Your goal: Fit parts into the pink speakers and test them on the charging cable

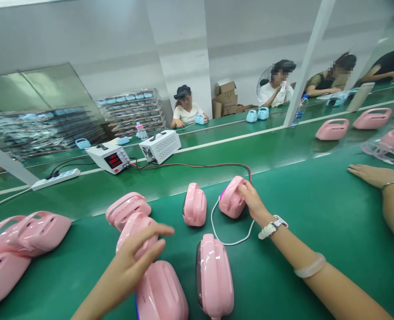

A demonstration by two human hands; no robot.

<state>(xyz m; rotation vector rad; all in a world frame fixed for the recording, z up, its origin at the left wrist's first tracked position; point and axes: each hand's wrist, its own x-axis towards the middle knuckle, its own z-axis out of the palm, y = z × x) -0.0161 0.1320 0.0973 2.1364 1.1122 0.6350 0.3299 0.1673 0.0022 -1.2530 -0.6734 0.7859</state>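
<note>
My right hand (252,200), with a white watch on its wrist, grips the back of a pink portable speaker (232,202) whose front edge glows purple. From that speaker a thin white cable (230,244) loops over the table. Fingers apart, my left hand (138,253) hovers over a pink speaker (133,229) and partly hides it; whether they touch I cannot tell. Just below it, another pink speaker (165,293) shows a blue-violet glow at its edge. Two more stand on their own, one pink speaker (195,206) between my hands and one pink speaker (216,275) nearer me.
Several pink speakers (43,233) cluster at far left. Behind the green table (283,213) stands a power supply (108,158) with red digits; its red-black lead (197,166) runs toward my right hand. A co-worker's hand (370,175) lies at right. Co-workers sit across the bench.
</note>
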